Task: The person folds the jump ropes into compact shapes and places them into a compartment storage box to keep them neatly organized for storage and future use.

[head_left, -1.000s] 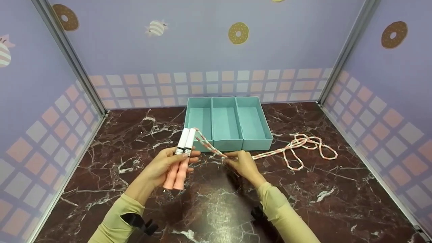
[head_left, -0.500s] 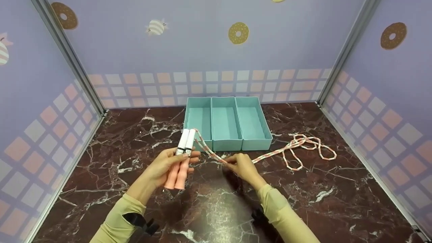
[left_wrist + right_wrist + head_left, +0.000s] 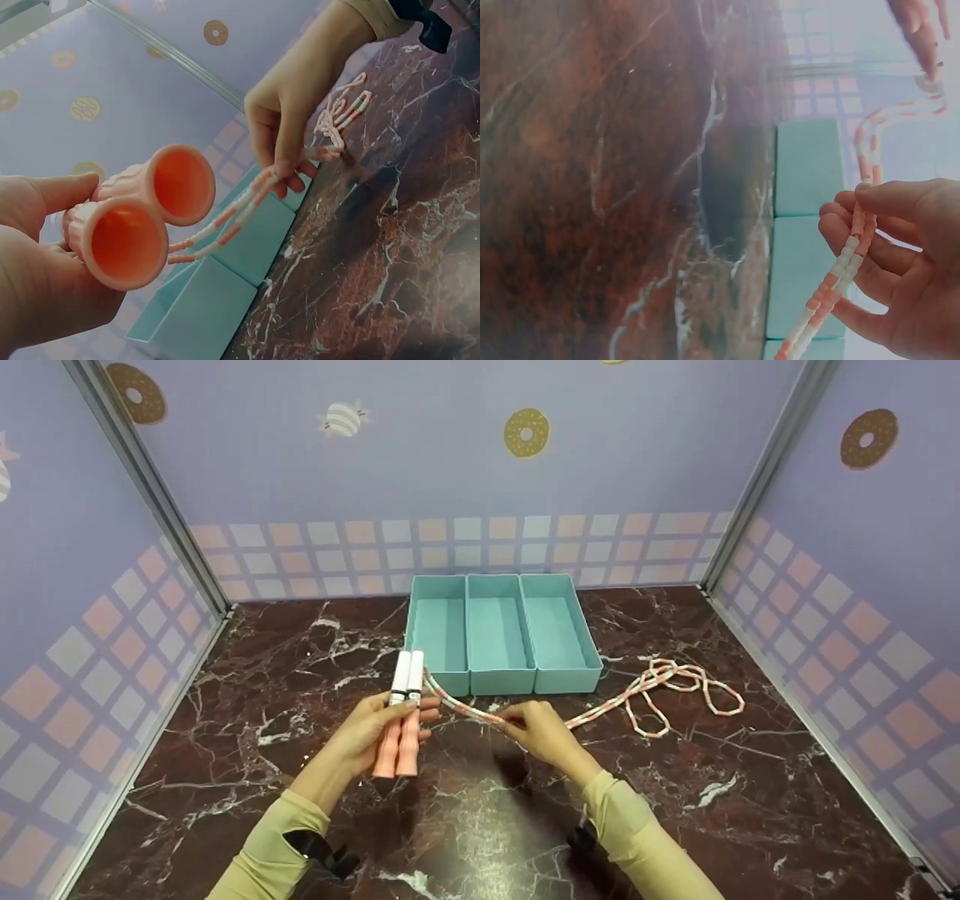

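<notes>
My left hand (image 3: 367, 733) grips both handles (image 3: 407, 742) of a beaded jump rope side by side, their white ends pointing away and their pink hollow ends towards me. From the white ends two strands of pink-and-white beaded rope (image 3: 461, 707) run right to my right hand (image 3: 541, 729). There the thumb and fingers pinch both strands together, plainly seen in the right wrist view, where the rope (image 3: 840, 274) passes across the palm side. Beyond that hand the rest of the rope (image 3: 660, 679) lies in loose loops on the table.
A teal box (image 3: 504, 682) with three compartments stands at the back middle of the dark marbled table (image 3: 480, 810), just beyond both hands. Patterned lilac panels (image 3: 435, 450) wall the table at the back and both sides.
The handles have turned slightly more upright in my left hand and dipped a little. The strands between my hands now lie closer together. My right hand keeps its hold on the rope.
</notes>
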{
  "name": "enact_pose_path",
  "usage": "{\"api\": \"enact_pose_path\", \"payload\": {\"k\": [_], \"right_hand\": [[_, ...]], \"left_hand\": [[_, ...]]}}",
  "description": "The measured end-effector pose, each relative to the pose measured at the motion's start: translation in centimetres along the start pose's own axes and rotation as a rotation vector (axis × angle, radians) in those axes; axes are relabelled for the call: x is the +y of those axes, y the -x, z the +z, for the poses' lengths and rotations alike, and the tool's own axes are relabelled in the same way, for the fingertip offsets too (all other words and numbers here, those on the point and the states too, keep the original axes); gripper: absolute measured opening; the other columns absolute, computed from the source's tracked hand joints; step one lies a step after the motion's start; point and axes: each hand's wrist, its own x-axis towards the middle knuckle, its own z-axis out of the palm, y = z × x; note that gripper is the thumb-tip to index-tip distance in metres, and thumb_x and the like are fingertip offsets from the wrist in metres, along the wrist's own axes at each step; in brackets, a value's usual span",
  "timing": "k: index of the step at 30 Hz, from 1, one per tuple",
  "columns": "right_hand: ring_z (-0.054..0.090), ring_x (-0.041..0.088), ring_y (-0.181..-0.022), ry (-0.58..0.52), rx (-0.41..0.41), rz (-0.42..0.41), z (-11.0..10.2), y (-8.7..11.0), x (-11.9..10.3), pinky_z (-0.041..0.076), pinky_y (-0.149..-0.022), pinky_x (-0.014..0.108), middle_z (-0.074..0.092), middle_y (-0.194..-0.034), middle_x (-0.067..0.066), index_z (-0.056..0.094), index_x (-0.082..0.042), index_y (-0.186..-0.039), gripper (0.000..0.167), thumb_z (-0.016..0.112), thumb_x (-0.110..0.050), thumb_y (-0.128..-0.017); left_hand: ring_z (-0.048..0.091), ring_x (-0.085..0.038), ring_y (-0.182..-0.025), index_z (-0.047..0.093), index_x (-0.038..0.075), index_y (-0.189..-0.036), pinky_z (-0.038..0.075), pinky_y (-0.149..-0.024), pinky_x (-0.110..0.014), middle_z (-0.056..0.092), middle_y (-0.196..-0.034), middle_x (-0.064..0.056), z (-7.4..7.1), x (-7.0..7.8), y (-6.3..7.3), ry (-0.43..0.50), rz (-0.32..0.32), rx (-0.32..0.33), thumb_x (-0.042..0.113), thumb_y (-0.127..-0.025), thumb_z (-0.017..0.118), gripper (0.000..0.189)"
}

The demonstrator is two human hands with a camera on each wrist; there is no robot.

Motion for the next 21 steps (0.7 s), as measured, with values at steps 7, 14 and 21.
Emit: {"api": "enact_pose_path", "payload": {"k": [7,14,21], "right_hand": [[0.054,0.006,-0.065,0.023,-0.018,-0.039,-1.1,0.5,-1.3,0.049,-0.061,0.026,0.073,-0.077,0.005,0.079,0.000,-0.094,0.007,0.072,0.001,-0.095],[0.065,0.020,-0.072,0.047,-0.044,-0.097,-2.2,0.8,-3.1,0.054,-0.066,0.031,0.075,-0.085,0.009,0.078,0.001,-0.097,0.005,0.074,-0.001,-0.095],[0.072,0.022,-0.083,0.072,-0.111,-0.143,-3.2,1.0,-4.7,0.061,-0.078,0.037,0.076,-0.092,0.010,0.077,0.000,-0.097,0.006,0.077,-0.006,-0.095]], "left_hand": [[0.075,-0.017,-0.097,0.029,-0.022,-0.151,0.062,-0.088,-0.033,0.073,-0.127,-0.018,-0.5,-0.9,-0.4,-0.018,0.000,0.022,0.000,-0.110,0.049,0.050],[0.075,-0.014,-0.084,0.034,-0.023,-0.147,0.063,-0.078,-0.029,0.073,-0.126,-0.020,-0.6,-1.4,-0.8,-0.089,0.031,0.061,0.001,-0.108,0.053,0.049],[0.074,-0.012,-0.076,0.038,-0.024,-0.143,0.062,-0.075,-0.027,0.075,-0.121,-0.022,-0.7,-2.2,-1.3,-0.149,0.020,0.095,0.000,-0.107,0.054,0.046]]}}
